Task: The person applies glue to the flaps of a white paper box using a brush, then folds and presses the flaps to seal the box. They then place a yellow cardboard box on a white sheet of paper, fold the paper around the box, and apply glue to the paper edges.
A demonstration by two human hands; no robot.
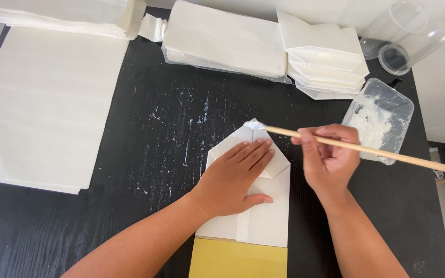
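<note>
My left hand [235,177] lies flat, fingers together, on a folded white paper bag [266,219] on the black table [160,134], pressing down its pointed top flaps. My right hand [328,157] grips a long wooden stick [387,153] held across the table. The stick's tip, coated with white paste [255,125], touches the top point of the folded paper. A yellow board [238,259] lies under the bag's near end.
A clear plastic tray of white paste [379,118] sits right of my right hand. Finished folded bags [325,59] are stacked behind, beside a flat stack of white sheets [222,41]. Large paper sheets [37,103] cover the left. Clear cups [408,38] stand far right.
</note>
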